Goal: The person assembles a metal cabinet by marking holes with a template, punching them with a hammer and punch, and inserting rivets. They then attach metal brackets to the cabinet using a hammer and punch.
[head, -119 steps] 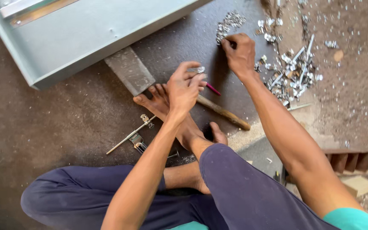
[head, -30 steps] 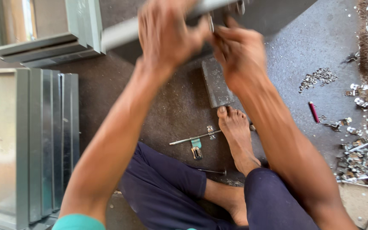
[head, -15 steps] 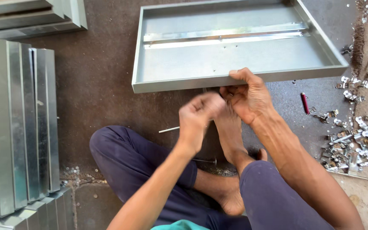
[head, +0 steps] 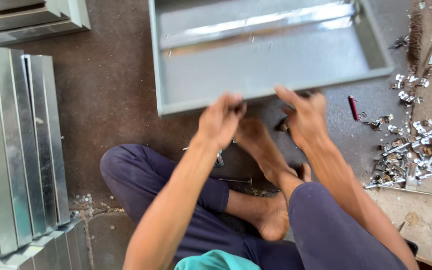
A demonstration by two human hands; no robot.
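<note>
**Both hands at the near rim of the grey tray**

The person is sitting on the dark floor [head: 121,100] with both hands reaching forward to the near wall of a shallow rectangular grey sheet-metal tray [head: 256,70]. The left hand [head: 220,120] is touching the rim with its fingertips; the right hand [head: 306,114] is doing the same further right (both are blurred, so whether the fingers are gripping the edge or merely resting on it I cannot tell). A bare foot [head: 256,145] is lying between the two hands, just below the tray's rim.

Compared with half a second ago, the hands are now spreading apart along the rim rather than meeting close together at the foot, and the tray is filling more of the view, with its far side cut off.

A small red pen-like stick [head: 353,108] is lying right of the right hand, near a heap of small shiny metal fittings [head: 416,155]. Stacked grey sheet-metal channels [head: 16,150] are lying at the left.
</note>
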